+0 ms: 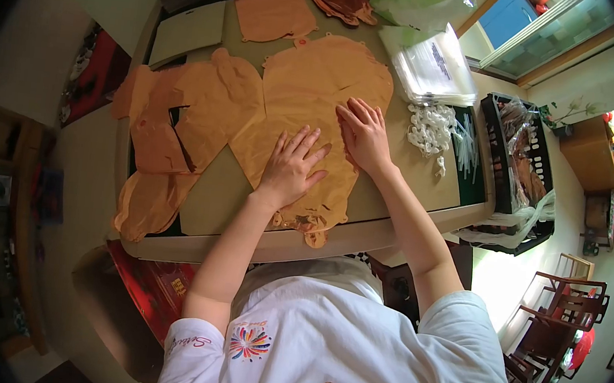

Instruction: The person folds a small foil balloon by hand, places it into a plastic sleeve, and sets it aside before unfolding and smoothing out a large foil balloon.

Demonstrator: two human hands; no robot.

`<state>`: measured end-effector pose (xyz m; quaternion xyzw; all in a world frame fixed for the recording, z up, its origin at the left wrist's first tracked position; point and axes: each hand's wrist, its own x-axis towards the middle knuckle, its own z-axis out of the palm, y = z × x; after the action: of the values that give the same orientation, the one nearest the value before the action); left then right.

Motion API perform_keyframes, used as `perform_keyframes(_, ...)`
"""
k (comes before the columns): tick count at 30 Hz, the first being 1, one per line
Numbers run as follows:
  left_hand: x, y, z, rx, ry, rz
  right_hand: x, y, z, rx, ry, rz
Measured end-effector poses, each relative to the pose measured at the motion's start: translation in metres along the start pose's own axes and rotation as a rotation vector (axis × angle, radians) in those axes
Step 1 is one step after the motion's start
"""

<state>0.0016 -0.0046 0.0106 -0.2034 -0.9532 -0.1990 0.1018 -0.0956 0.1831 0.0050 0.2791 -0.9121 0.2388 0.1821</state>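
A flat, uninflated copper-orange foil balloon (pixel 308 109) lies spread on the table in front of me. My left hand (pixel 293 166) rests palm down on its lower middle, fingers spread. Over the balloon's right edge, my right hand (pixel 365 134) presses with its fingers extended and slightly bent. Some foil beneath the right hand is hidden, and the edge there looks creased. Toward me, the balloon's narrow lower end (pixel 311 225) is crinkled and shiny near the table's front edge.
More flat orange foil pieces (pixel 181 111) overlap at left, others (pixel 273 16) at the back. Clear plastic bags (pixel 436 67), a white ribbon bundle (pixel 431 128) and thin clear straws (pixel 467 145) lie at right. Beyond stands a black crate (pixel 513 112) holding wrapped items.
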Motion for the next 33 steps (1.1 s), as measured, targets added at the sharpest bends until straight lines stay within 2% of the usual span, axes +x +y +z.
perform_keyframes(19, 0.000, -0.002, -0.001, 0.011, -0.005, 0.002, -0.001, -0.002, 0.002, -0.111, -0.095, 0.014)
perform_keyframes(22, 0.001, -0.001, -0.003, 0.006, -0.002, -0.001, 0.000, -0.003, 0.000, -0.115, -0.015, -0.033)
perform_keyframes(25, 0.001, -0.002, -0.002, 0.015, 0.001, 0.007, 0.002, -0.006, -0.006, -0.092, 0.085, 0.307)
perform_keyframes(28, 0.000, -0.003, 0.000, -0.002, 0.012, -0.001, 0.002, 0.000, -0.007, -0.125, -0.010, 0.414)
perform_keyframes(31, 0.000, -0.002, -0.001, 0.004, -0.005, -0.007, 0.008, 0.003, -0.006, -0.047, -0.043, 0.355)
perform_keyframes(33, 0.001, -0.002, -0.002, 0.002, -0.014, -0.008, 0.018, -0.013, -0.016, 0.333, -0.062, 0.575)
